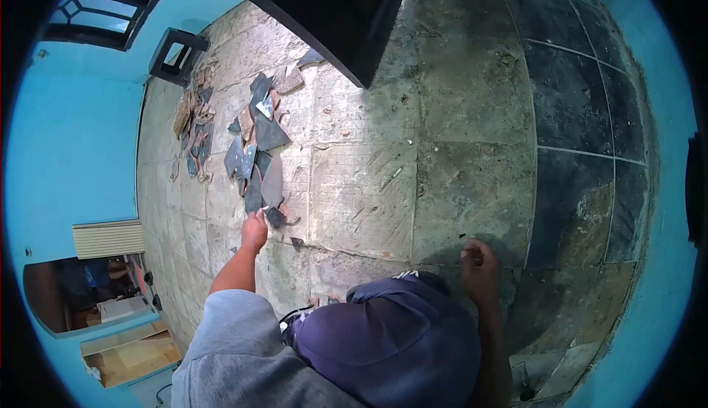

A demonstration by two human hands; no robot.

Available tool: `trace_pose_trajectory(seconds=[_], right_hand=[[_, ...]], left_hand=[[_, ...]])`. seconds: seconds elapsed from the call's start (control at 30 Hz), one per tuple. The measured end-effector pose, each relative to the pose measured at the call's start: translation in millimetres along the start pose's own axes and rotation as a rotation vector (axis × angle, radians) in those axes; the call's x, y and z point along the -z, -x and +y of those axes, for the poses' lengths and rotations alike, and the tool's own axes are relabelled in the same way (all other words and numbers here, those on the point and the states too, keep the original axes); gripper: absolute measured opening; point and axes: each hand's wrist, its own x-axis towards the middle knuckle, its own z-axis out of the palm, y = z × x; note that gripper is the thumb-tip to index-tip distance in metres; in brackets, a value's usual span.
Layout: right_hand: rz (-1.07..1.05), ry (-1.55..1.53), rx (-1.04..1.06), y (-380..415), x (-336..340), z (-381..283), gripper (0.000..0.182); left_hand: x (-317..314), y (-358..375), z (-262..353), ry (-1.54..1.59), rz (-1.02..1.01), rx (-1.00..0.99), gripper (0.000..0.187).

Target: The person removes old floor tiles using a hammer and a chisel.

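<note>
My left hand (254, 232) reaches forward at the near end of a pile of broken dark tiles (253, 158). Its fingers are pinched together by a small dark shard (276, 217); what they hold, if anything, is too small to make out. Over the bare floor (369, 209) to the right, my right hand (479, 255) has curled fingers, with thumb and index near each other, and nothing recognisable shows between them.
More rubble (195, 131) lies by the left blue wall (81, 142). A dark door (324, 17) juts in from the top. Dark tiles (575, 98) remain laid along the right side. A wooden box (129, 356) stands at lower left.
</note>
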Motion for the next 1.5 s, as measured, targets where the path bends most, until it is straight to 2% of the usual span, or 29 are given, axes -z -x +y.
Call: trace_pose_trajectory(seconds=[0.07,0.1,0.17,0.2,0.23,0.4,0.47,0.63,0.7,0.77,0.83,0.87,0.9,0.97,1.07,1.13,1.23,1.33,1.4,1.43,1.47,1.5], right_hand=[[0.003,-0.006,0.008,-0.6,-1.3,6.5,0.030],[0.007,-0.007,0.015,-1.8,-1.5,9.3,0.030],[-0.005,-0.026,-0.014,2.1,-4.4,12.9,0.030],[-0.010,-0.032,-0.024,1.4,-5.0,14.3,0.030],[-0.007,-0.023,-0.005,1.8,-6.5,16.6,0.030],[-0.037,0.001,0.036,1.2,-22.1,35.6,0.031],[-0.052,0.011,0.049,-0.4,-27.7,32.3,0.032],[-0.049,0.065,0.137,0.5,-31.9,20.0,0.033],[-0.027,0.080,0.143,-0.6,-32.8,18.9,0.033],[-0.017,0.060,0.175,0.1,-36.1,28.0,0.033],[-0.006,0.072,0.193,2.0,-27.4,27.8,0.033],[-0.007,0.087,0.194,2.7,-24.3,24.7,0.033],[-0.013,0.099,0.196,2.8,-20.8,22.3,0.033],[0.029,0.137,0.202,4.1,-10.9,20.4,0.030],[0.064,0.195,0.197,9.7,9.9,21.8,0.030],[0.057,0.244,0.154,18.4,27.8,26.3,0.029],[0.059,0.569,0.186,45.4,68.8,51.6,0.029],[-0.139,0.684,-0.046,95.4,128.3,72.6,0.025],[-0.185,0.802,-0.095,135.6,171.1,100.9,0.025],[-0.176,0.855,-0.170,158.7,192.0,107.8,0.025],[-0.167,0.901,-0.255,184.1,211.6,114.7,0.025],[-0.095,0.911,-0.311,210.6,228.4,132.5,0.031]], left_hand=[[-9.3,-18.2,-28.8,-0.027,0.034,0.071,0.058],[-12.0,-29.8,-32.4,0.035,-0.041,0.215,0.062],[-23.0,-22.1,-48.3,0.048,0.082,0.166,0.060],[-18.6,-6.0,-34.4,0.059,0.144,0.141,0.059],[-5.6,20.3,-17.8,0.106,0.178,0.018,0.053],[9.8,108.4,-27.0,-0.019,-0.251,-0.302,0.040],[4.4,129.5,-34.4,-0.043,-0.395,-0.290,0.039],[-24.2,107.6,-78.9,0.015,-0.044,0.034,0.042],[-33.4,77.2,-101.4,-0.077,0.050,0.075,0.046],[-69.1,32.7,-167.4,-0.209,0.102,0.161,0.049],[-72.6,-0.5,-189.2,-0.328,-0.020,0.268,0.051],[-69.1,-9.0,-181.4,0.029,0.002,0.431,0.054],[-60.3,-9.9,-167.0,0.123,0.001,0.458,0.061],[-28.0,1.6,-88.3,0.380,0.269,0.742,0.071],[-11.0,9.3,5.4,0.318,0.361,0.504,0.076],[-27.7,-10.0,31.4,0.311,0.289,0.352,0.074],[-39.4,-16.2,99.3,0.289,0.204,0.100,0.068],[-43.1,-16.7,163.5,0.315,0.144,-0.126,0.062],[-51.0,-26.3,191.7,0.284,0.120,-0.241,0.062],[-47.6,-25.6,208.8,0.295,0.060,-0.242,0.064],[-57.4,-38.9,215.4,0.245,0.101,-0.292,0.065],[-69.2,-72.6,208.5,0.212,0.042,-0.255,0.068]])
